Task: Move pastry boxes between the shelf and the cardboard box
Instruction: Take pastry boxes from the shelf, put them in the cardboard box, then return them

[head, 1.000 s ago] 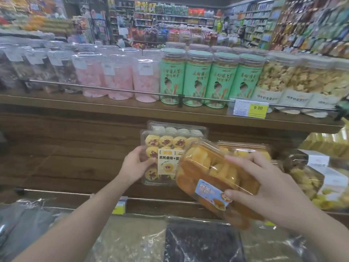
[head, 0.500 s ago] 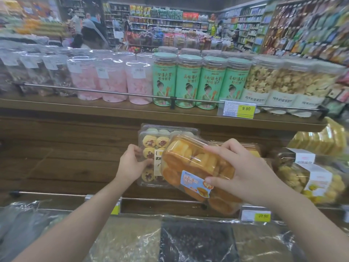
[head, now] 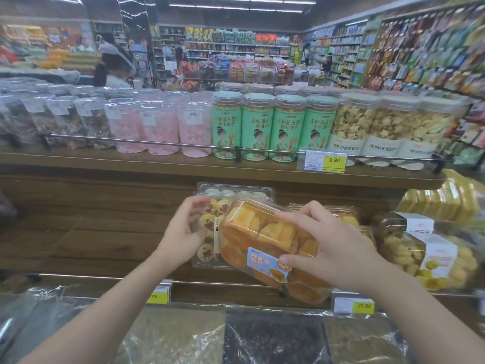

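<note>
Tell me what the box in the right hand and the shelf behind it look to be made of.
Pastry box in the right hand: thin clear plastic, glossy; the orange pastries show through and the lid throws glare, with a printed paper or film label on the front. Shelf: wood or wood-look laminate, matte brown; plank lines and grain show, though real wood cannot be confirmed. Its front rail looks like shiny metal.

Bright, even store lighting from ceiling strip lights (head: pixel 236 2) at 12 o'clock; soft overall blur; wide-angle bending at edges.
</note>
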